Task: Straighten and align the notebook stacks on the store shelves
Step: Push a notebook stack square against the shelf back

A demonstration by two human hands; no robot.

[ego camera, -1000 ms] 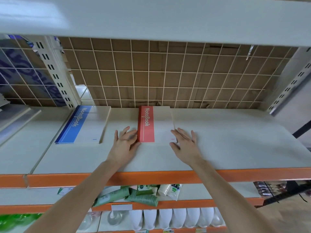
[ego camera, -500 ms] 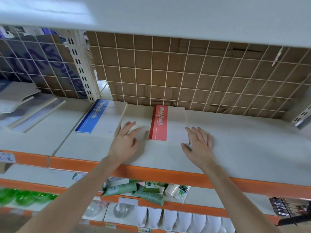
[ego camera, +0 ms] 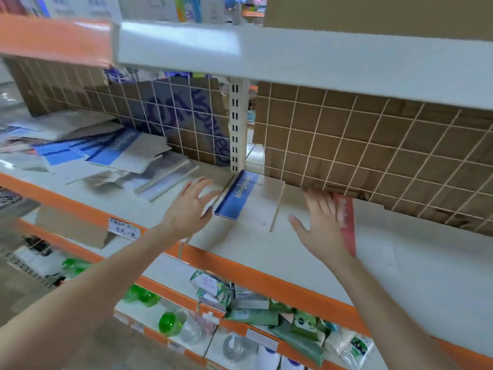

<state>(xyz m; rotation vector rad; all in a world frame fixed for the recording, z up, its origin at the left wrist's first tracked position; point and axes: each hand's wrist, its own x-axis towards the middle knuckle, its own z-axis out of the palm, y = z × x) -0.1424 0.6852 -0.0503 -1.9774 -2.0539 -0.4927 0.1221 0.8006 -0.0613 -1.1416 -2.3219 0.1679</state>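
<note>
A blue-spined notebook stack (ego camera: 249, 202) lies squared on the white shelf (ego camera: 266, 252) beside the upright post. My left hand (ego camera: 190, 208) hovers just left of it, fingers spread, holding nothing. A red-spined notebook stack (ego camera: 369, 231) lies further right. My right hand (ego camera: 321, 225) is raised between the two stacks, fingers straight, partly covering the red spine. On the left bay a messy pile of blue and grey notebooks (ego camera: 106, 156) lies fanned and crooked.
A slotted post (ego camera: 236, 129) and wire grid with cardboard (ego camera: 360, 145) back the shelf. The shelf above (ego camera: 266, 52) overhangs. An orange front rail (ego camera: 266, 281) carries a price tag (ego camera: 124, 228). Green tubes and bottles (ego camera: 253, 313) fill the lower shelves.
Both hands have left the red-spined stack and shifted left. The view has swung left, bringing the messy pile on the left bay into sight.
</note>
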